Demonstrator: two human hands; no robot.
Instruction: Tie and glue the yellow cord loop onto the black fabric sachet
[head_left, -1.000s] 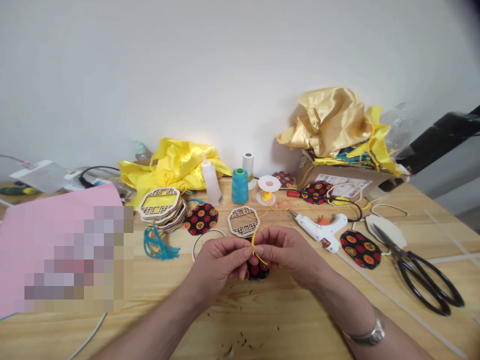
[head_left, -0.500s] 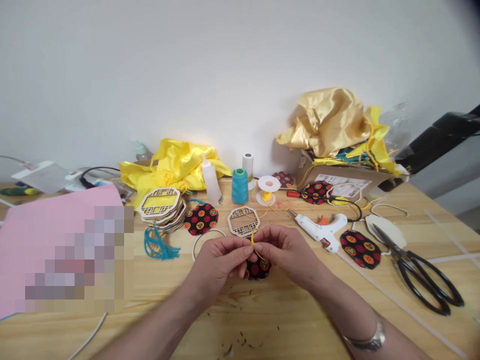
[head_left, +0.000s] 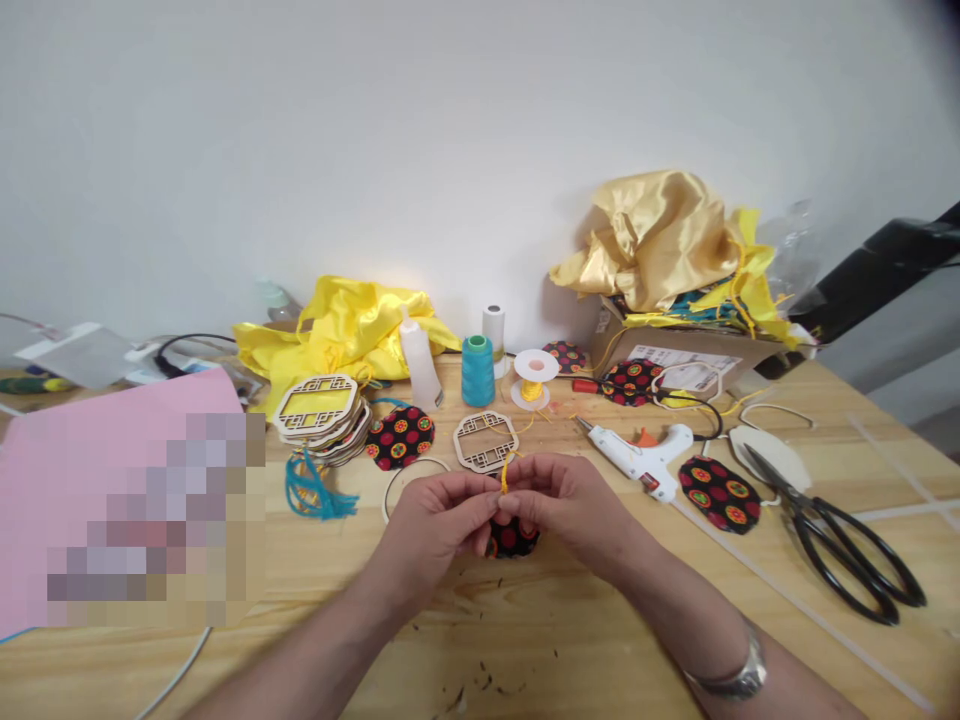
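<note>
My left hand (head_left: 448,515) and my right hand (head_left: 559,500) meet at the middle of the table, thumbs and forefingers closed in a pinch. Between their fingertips is a yellow cord (head_left: 505,474), whose upper part sticks up as a small loop. Beneath the hands lies a black patterned fabric piece (head_left: 513,540), partly hidden by the fingers. Just beyond them is a wooden lattice frame (head_left: 459,443). A spool of yellow cord (head_left: 533,390) stands behind, with loose cord trailing from it.
To the right lie a white glue gun (head_left: 637,460), black-handled scissors (head_left: 832,540) and another patterned fabric piece (head_left: 720,494). Stacked lattice frames (head_left: 319,405), a blue tassel (head_left: 319,490) and a pink sheet (head_left: 120,440) are at left. Behind stand blue thread (head_left: 478,372) and a squeeze bottle (head_left: 421,365).
The fingertips have drawn closer together on the yellow cord, and the cord end that hung below the right thumb no longer shows. The view has shifted slightly.
</note>
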